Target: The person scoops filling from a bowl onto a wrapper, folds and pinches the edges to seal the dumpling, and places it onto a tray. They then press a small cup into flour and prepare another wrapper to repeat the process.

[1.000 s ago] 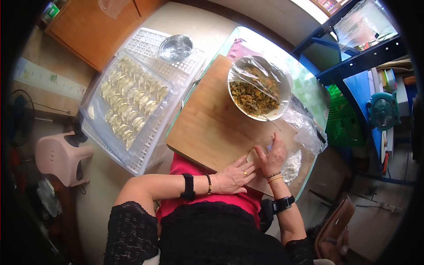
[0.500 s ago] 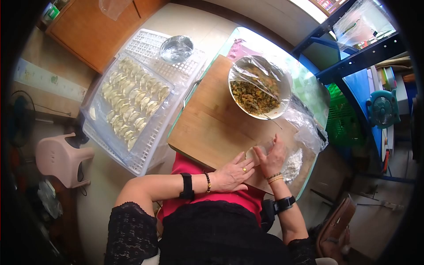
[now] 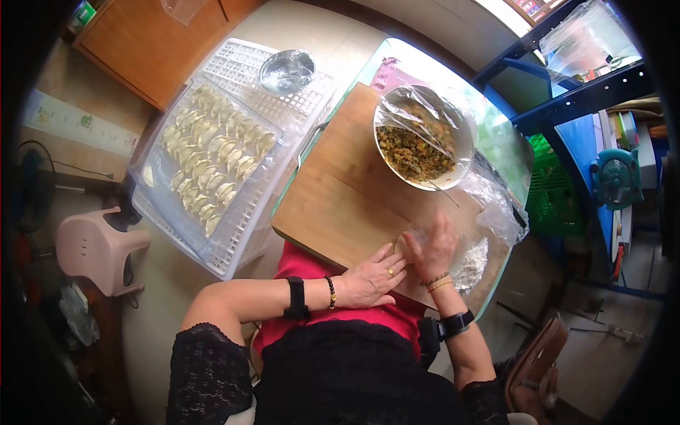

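Observation:
My left hand (image 3: 368, 281) lies low over the near edge of the wooden board (image 3: 333, 170), its fingers stretched out and its thumb apart. Its fingertips touch a small pale round of dough (image 3: 400, 246), mostly hidden between my hands. My right hand (image 3: 433, 249) is just to the right, fingers spread and slightly smeared by motion, its thumb close to the dough. Beside it is a heap of white flour (image 3: 472, 268). Farther up the board stands a bowl (image 3: 467, 152) of chopped filling (image 3: 414, 152), partly covered by plastic film, with a thin utensil handle sticking out.
To the left, a plastic-lined tray (image 3: 159, 198) holds rows of dumplings (image 3: 205, 156) on a white crate (image 3: 234, 53). A metal bowl (image 3: 287, 71) stands behind them. Crumpled plastic film (image 3: 489, 202) lies at the board's right. A pink stool (image 3: 99, 248) is on the floor.
My right hand has shifted slightly up and left over the dough, covering more of it. My left hand stays almost in place. The whole view has shifted slightly.

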{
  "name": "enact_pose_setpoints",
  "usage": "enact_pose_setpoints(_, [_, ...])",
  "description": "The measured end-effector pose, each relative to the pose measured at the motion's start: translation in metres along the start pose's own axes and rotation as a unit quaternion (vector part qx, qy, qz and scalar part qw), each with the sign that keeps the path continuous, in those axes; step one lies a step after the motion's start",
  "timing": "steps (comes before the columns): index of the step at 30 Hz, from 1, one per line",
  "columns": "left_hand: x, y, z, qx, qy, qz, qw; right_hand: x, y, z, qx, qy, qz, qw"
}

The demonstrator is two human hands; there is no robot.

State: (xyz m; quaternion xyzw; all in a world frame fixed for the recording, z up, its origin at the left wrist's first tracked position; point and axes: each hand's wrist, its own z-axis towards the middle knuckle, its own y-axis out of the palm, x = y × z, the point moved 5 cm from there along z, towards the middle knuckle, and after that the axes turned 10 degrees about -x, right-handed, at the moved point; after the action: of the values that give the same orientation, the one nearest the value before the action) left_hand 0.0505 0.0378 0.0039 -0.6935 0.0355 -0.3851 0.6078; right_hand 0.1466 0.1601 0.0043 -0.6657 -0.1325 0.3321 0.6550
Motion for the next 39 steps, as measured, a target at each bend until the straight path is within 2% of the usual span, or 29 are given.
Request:
enact_pose_setpoints(2, [0.000, -0.002, 0.002, -0.002, 0.003, 0.015, 1.000, 0.018, -0.005, 0.011, -0.001, 0.022, 0.005, 1.000])
enact_pose_setpoints(4, [-0.003, -0.006, 0.004, -0.008, -0.010, 0.022, 1.000, 0.030, -0.002, 0.018, 0.000, 0.037, 0.088, 0.995])
enact_pose_setpoints(8, [-0.007, -0.018, 0.000, -0.041, -0.043, -0.017, 0.998, 0.006, -0.011, 0.000, -0.057, -0.010, 0.123, 0.991])
enact_pose_setpoints(10, [-0.007, -0.009, -0.005, -0.064, -0.038, -0.011, 0.997, -0.033, -0.012, -0.015, -0.074, -0.091, 0.018, 0.993])
enact_pose_setpoints(12, [-0.008, 0.002, -0.008, -0.090, -0.034, -0.004, 0.995, -0.033, 0.012, -0.021, -0.089, -0.090, 0.022, 0.992])
enact_pose_setpoints(14, [-0.010, 0.000, -0.012, -0.008, -0.034, 0.001, 0.999, -0.016, 0.016, -0.005, 0.005, -0.030, -0.039, 0.999])
enact_pose_setpoints(15, [-0.009, -0.007, -0.011, -0.018, -0.036, -0.013, 0.999, -0.008, 0.013, 0.008, -0.015, 0.012, 0.018, 1.000])
enact_pose_setpoints(19, [-0.012, -0.008, -0.004, -0.004, -0.050, 0.013, 0.999, 0.007, 0.009, 0.021, -0.031, 0.010, 0.078, 0.996])
enact_pose_setpoints(21, [-0.018, -0.008, 0.000, -0.003, -0.101, 0.001, 0.995, 0.018, 0.014, 0.012, 0.014, 0.022, 0.157, 0.987])
enact_pose_setpoints(22, [-0.019, -0.005, 0.001, -0.003, -0.102, 0.005, 0.995, 0.021, 0.013, 0.008, 0.017, 0.020, 0.159, 0.987])
enact_pose_setpoints(24, [-0.018, -0.002, 0.004, 0.028, -0.084, 0.047, 0.995, 0.035, 0.009, -0.005, 0.053, 0.092, 0.259, 0.960])
enact_pose_setpoints(26, [-0.013, 0.005, 0.008, 0.031, -0.072, 0.059, 0.995, 0.043, -0.001, -0.020, 0.088, 0.064, 0.256, 0.961])
enact_pose_setpoints(29, [0.001, 0.014, 0.021, 0.009, -0.025, 0.079, 0.996, 0.043, -0.023, -0.042, 0.068, 0.058, 0.212, 0.973])
enact_pose_setpoints(31, [0.016, 0.022, 0.026, -0.009, 0.008, 0.080, 0.997, 0.037, -0.033, -0.054, 0.055, -0.018, 0.171, 0.984])
enact_pose_setpoints(34, [0.030, 0.032, 0.026, -0.031, 0.020, 0.076, 0.996, 0.016, -0.039, -0.069, 0.034, -0.066, 0.118, 0.990])
enact_pose_setpoints(36, [0.031, 0.031, 0.024, -0.027, 0.026, 0.079, 0.996, 0.006, -0.027, -0.073, 0.009, -0.074, 0.095, 0.993])
enact_pose_setpoints(38, [0.032, 0.032, 0.022, -0.088, 0.015, 0.075, 0.993, 0.003, -0.011, -0.073, 0.001, -0.044, -0.011, 0.999])
enact_pose_setpoints(39, [0.033, 0.033, 0.022, -0.090, 0.013, 0.075, 0.993, 0.011, -0.003, -0.066, 0.017, -0.020, -0.031, 0.999])
